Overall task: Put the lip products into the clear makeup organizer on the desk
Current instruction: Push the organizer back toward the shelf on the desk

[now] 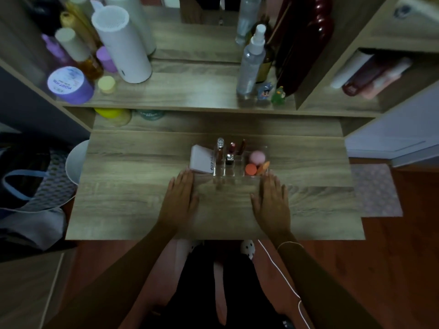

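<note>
The clear makeup organizer (228, 180) stands in the middle of the wooden desk (133, 162). Several lip products stand upright in its middle slots: a clear-capped tube (220, 150), a dark red one (232, 148), a silver-topped lipstick (229, 159) and a slim red tube (242, 147). A white compact (202, 161) leans in the left section. Pink (257, 157) and orange (251, 169) sponges fill the right section. My left hand (180, 200) lies flat at the organizer's front left corner. My right hand (273, 200) lies flat at its front right corner. Both hold nothing.
A raised shelf (185, 91) behind the desk carries a white cylinder (121, 46), a purple jar (69, 84), spray bottles (251, 60) and small figurines (270, 92). A yellow jar (114, 115) sits under the shelf. A bag (31, 176) lies left of the desk.
</note>
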Available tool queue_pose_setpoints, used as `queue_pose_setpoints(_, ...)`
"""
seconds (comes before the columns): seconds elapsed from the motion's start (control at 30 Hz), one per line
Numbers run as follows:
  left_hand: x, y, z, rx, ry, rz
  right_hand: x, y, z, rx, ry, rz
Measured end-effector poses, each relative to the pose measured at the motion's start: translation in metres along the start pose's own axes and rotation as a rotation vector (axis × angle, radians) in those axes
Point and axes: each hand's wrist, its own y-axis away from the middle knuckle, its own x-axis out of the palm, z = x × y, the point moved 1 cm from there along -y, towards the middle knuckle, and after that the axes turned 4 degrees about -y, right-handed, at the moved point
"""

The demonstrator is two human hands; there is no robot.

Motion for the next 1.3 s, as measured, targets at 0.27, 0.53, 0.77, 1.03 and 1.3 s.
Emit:
queue_pose_setpoints(0.27,0.023,-0.011,-0.056,0.001,0.005,0.000,-0.024,-0.007,-0.059,0.004,0.011,0.014)
queue_pose_setpoints(0.53,0.041,-0.032,-0.106,-0.057,0.175,-0.080,-0.045,-0.020,-0.111,0.016,-0.100,-0.064)
queue_pose_setpoints(0.77,0.043,-0.053,-0.120,-0.147,0.285,-0.180,-0.052,-0.042,-0.141,0.080,-0.338,-0.083)
queue_pose_setpoints(1.03,0.045,-0.063,-0.111,-0.164,0.151,-0.196,-0.043,-0.063,-0.142,-0.020,-0.284,-0.046)
queue_pose_setpoints(1.3,0.046,-0.071,-0.108,-0.147,0.085,-0.220,-0.044,-0.071,-0.151,-0.053,-0.211,-0.061)
